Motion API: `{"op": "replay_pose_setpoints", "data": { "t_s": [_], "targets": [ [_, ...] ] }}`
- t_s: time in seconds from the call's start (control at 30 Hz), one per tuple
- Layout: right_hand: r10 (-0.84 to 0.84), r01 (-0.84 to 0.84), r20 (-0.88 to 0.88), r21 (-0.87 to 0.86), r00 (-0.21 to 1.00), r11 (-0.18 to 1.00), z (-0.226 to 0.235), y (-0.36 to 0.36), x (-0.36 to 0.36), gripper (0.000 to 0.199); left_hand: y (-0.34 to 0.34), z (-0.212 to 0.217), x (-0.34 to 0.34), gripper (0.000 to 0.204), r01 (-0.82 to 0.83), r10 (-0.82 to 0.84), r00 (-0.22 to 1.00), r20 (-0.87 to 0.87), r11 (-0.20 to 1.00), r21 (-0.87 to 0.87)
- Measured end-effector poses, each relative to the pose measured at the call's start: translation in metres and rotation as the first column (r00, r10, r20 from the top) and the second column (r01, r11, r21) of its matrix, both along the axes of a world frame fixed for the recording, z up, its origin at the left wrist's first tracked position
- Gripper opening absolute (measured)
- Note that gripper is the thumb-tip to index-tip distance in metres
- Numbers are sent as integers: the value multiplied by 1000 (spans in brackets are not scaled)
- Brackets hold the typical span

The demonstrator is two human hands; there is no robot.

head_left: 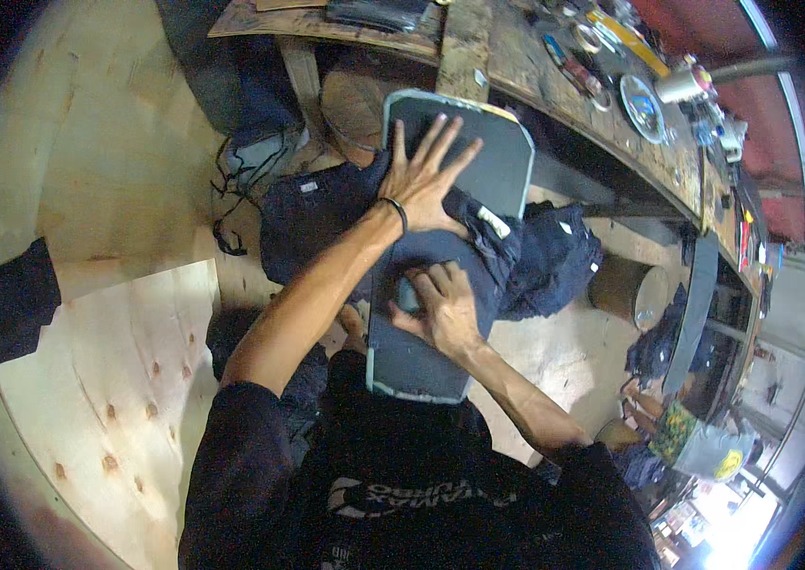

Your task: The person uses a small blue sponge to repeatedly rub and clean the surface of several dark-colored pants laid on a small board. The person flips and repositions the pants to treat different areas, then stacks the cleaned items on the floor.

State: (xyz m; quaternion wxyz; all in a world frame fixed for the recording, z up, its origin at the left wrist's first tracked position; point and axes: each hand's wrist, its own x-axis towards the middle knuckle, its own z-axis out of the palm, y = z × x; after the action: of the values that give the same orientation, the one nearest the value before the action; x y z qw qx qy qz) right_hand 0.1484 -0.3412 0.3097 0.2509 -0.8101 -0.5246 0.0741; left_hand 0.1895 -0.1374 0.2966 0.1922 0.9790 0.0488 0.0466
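A long dark board (pixel 505 157) with cut corners and a pale edge stretches from my body toward the bench. Dark navy cloth (pixel 426 249) is drawn over its middle, and a pale label shows on a fold by my left hand. My left hand (pixel 424 185), fingers spread wide, presses flat on the cloth and the far part of the board. Closer to me, my right hand (pixel 445 309) is closed around a small grey-blue piece (pixel 409 294) against the cloth. Its kind is unclear, since the fingers cover much of it.
A wooden workbench (pixel 526 71) runs along the far right, bearing a bowl (pixel 642 109), a thread cone (pixel 685 84) and tools. Navy garments (pixel 554 261) lie beside the board. A round stool (pixel 630 293) stands at right. Another person (pixel 697 446) is farther right. Plywood (pixel 117 380) covers the left.
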Motion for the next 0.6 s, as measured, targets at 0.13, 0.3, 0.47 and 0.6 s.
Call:
{"op": "replay_pose_setpoints", "data": {
  "t_s": [0.13, 0.3, 0.47, 0.6],
  "targets": [
    [-109, 108, 13, 58, 994, 992, 9, 10, -4, 59, -2, 0, 3, 156, -26, 26, 1000, 13, 999, 42],
    [158, -151, -170, 53, 973, 987, 17, -26, -43, 61, -1, -2, 5, 158, -74, 74, 997, 2, 997, -38],
    [-190, 190, -16, -34, 982, 981, 17, -9, -3, 64, -5, -1, 5, 158, -95, 94, 995, 42, 995, 11],
    [145, -182, -343, -80, 928, 980, 32, -37, -24, 60, -7, 0, 3, 157, -119, 119, 992, 31, 993, -15]
  ]
}}
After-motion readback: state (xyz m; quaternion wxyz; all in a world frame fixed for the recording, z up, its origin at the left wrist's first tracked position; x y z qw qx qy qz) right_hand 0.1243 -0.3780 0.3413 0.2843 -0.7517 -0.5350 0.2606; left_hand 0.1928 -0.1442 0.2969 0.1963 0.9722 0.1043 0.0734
